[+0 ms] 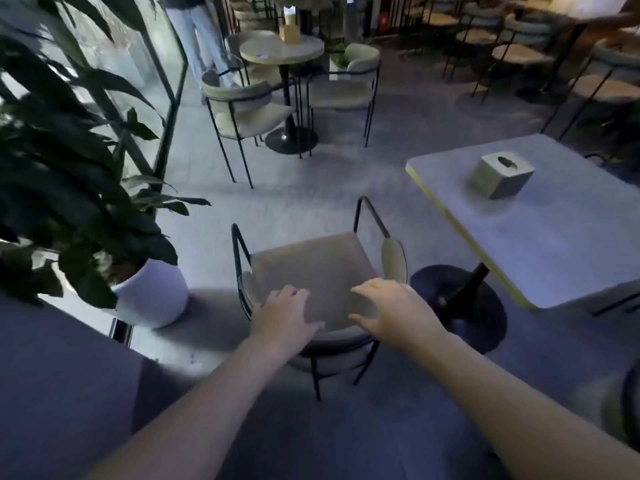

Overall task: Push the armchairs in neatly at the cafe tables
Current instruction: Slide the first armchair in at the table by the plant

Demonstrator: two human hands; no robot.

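Beige upholstered armchair (311, 271) with thin black metal frame sits directly under both hands, out on the floor, not tucked in. Left hand (284, 315) and right hand (391, 311) reach over its curved backrest, fingers spread and loosely curled; contact with the rest is unclear from the blur, neither visibly closed on it. Right of the hands, a pale square table (554, 237) on a black pedestal, apart from the chair, carrying a tissue box (502, 174). Left of the hands, a leafy plant in a white pot (152, 296). Beyond, a round table (282, 49) with armchairs around it.
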